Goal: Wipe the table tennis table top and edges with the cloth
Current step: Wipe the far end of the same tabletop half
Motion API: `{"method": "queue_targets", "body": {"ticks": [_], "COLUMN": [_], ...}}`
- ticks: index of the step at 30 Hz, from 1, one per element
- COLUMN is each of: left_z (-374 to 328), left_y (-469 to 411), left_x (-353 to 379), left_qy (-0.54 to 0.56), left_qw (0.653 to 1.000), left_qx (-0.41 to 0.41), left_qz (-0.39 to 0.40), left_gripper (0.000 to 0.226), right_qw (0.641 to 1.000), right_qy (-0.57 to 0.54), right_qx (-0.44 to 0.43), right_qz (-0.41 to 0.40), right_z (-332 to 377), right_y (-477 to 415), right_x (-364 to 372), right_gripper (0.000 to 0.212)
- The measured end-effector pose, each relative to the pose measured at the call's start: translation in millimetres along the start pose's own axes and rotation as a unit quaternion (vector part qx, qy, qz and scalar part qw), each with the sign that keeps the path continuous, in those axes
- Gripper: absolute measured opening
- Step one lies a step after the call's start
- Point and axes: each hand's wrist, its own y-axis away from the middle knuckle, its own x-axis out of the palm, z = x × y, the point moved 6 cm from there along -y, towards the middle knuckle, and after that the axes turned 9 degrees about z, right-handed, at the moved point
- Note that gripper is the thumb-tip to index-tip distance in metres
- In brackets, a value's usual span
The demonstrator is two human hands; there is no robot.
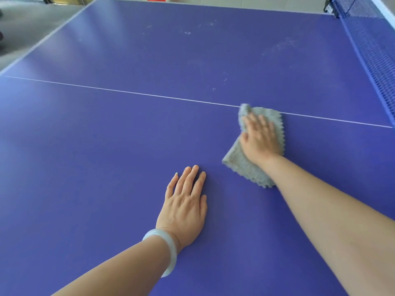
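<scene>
1. Nearest to me, at 6 o'clock, my left grip (186, 206) lies flat on the table (96, 157). Its fingers are straight and close together and hold nothing. A pale bangle (168, 253) sits on that wrist.
2. At about 2 o'clock from it, my right grip (259, 139) presses down on the cloth (241, 167). The fingers are spread and fairly straight on top of it, not curled round it as far as I can see.
3. That grey cloth lies on the table under my palm, on the near side of the white line (128, 92). Its far corners reach the line, and the corner at 11 o'clock from my hand is bunched up.
4. On my side of the line the blue top looks even, with no marks I can make out, so I judge this part mostly done.
5. Beyond the line, whitish marks (284, 44) show at 1 o'clock near the net (372, 50). More lie at 12 o'clock towards the far side and just past the line, so that half is left to wipe.
6. At 10 o'clock the grey edge (53, 33) gives no sign either way, and the near edge is out of view. I count the edges as left to do, which puts the task somewhere short of halfway.
</scene>
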Motion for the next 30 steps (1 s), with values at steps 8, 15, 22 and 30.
{"method": "queue_targets", "body": {"ticks": [8, 15, 22, 30], "left_z": [-1, -3, -6, -76], "left_y": [-1, 0, 3, -16], "left_x": [1, -3, -5, -22], "left_qy": [0.011, 0.022, 0.033, 0.016], "left_qw": [1.000, 1.000, 0.999, 0.994], "left_qx": [0.000, 0.004, 0.003, 0.073], "left_qz": [-0.008, -0.019, -0.027, -0.076], "left_gripper": [0.064, 0.066, 0.064, 0.039], "right_qw": [0.978, 0.988, 0.964, 0.973], "right_qy": [-0.039, 0.043, 0.002, 0.016], "right_qx": [0.205, -0.141, 0.265, 0.228], "right_qz": [-0.028, 0.038, -0.023, -0.008], "right_z": [-93, -16, -170, -167], "right_y": [51, 162, 206, 201], "right_x": [-16, 22, 8, 7], "right_gripper": [0.060, 0.063, 0.065, 0.066]}}
